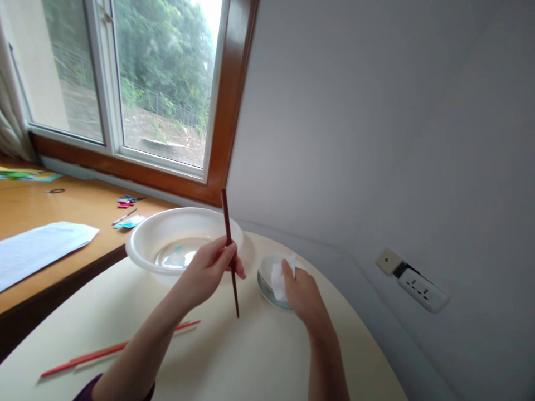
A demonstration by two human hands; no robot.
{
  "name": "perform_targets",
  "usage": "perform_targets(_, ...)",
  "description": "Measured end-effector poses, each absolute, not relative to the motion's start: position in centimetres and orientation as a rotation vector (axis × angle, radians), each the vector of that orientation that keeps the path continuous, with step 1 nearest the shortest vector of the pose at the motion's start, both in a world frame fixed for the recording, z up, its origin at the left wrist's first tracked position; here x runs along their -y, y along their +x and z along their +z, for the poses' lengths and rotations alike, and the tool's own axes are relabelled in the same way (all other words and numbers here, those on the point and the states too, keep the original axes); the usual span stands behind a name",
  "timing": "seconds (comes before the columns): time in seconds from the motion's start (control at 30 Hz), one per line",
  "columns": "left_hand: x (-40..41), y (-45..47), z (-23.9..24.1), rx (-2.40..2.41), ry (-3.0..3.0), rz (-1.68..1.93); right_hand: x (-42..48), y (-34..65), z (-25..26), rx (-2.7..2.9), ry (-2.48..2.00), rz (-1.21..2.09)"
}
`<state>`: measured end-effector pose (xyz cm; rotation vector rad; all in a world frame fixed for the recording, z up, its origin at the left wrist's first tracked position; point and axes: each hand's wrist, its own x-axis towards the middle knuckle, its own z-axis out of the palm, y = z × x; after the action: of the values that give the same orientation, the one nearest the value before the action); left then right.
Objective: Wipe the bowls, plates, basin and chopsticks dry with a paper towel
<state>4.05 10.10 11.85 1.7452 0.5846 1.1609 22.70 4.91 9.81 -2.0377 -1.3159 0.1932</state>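
A dark brown chopstick (226, 217) stands nearly upright in my left hand (215, 264), gripped around its middle between thumb and fingers. Its thin end points down at the round table. My right hand (300, 287) pinches a crumpled white tissue (279, 281) at the stacked bowls (267, 264), a white one resting in a greenish glass one. The tissue overlaps the white bowl's front rim; whether it touches the bowl I cannot tell. Under my left forearm lie a red chopstick (100, 353) and a pale chopstick (94, 362), partly hidden by the arm.
A large white basin (142, 250) with some water stands behind my left hand. The round cream table (234, 362) meets a wooden desk (83, 206) holding a white paper (45, 248) and small coloured items. A wall with a power socket (422, 289) bounds the right side.
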Motion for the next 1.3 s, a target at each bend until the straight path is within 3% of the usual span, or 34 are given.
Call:
perform_targets(0.2,-9.4,4.4,11.9,-0.666,1.895,1.058,-5.4,22.8,9.9,1.030,-1.770,0.120)
perform_targets(0.37,-9.4,4.5,11.9,-0.683,1.982,0.984,-5.4,22.2,9.7,1.139,-1.777,0.426)
perform_targets(0.73,-8.6,4.8,12.0,-0.751,2.009,0.950,-5.7,20.4,10.5,0.640,-1.053,1.030)
perform_targets(1.07,-8.0,4.5,12.1,-0.741,2.095,0.810,-6.5,20.8,9.6,0.704,-1.176,0.698)
perform_targets(1.3,-7.4,4.6,12.5,-0.712,2.142,0.655,-6.4,20.2,9.5,0.898,-1.317,0.646)
